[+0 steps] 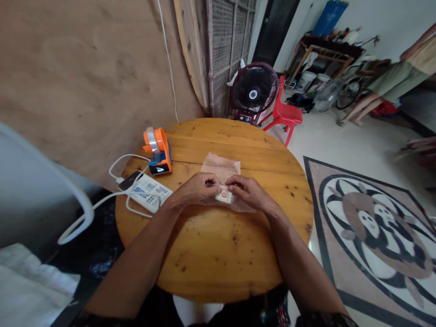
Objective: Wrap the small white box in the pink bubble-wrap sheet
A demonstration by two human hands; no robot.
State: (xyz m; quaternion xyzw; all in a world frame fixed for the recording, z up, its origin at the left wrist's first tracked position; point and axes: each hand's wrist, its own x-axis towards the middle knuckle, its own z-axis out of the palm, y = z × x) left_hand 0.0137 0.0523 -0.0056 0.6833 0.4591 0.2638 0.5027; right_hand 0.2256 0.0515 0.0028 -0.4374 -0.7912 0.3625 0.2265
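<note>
A pinkish, clear sheet that looks like bubble wrap (220,167) lies on the round wooden table (221,254). On its near half sits a small whitish packet (224,195) with a faint reddish mark; its exact kind is too small to make out. My left hand (200,188) comes from the left, thumb and forefinger pinched at the packet's left edge. From the right, my right hand (250,191) pinches at the packet's upper right edge. The fingertips seem to grip the wrap around the packet, though they partly hide it.
Left on the table are a white power bank (150,193) with cables, a phone-like dark device (131,180) and an orange holder (159,147). A fan (255,88) and red chair (286,111) stand beyond. A person (395,77) stands at far right.
</note>
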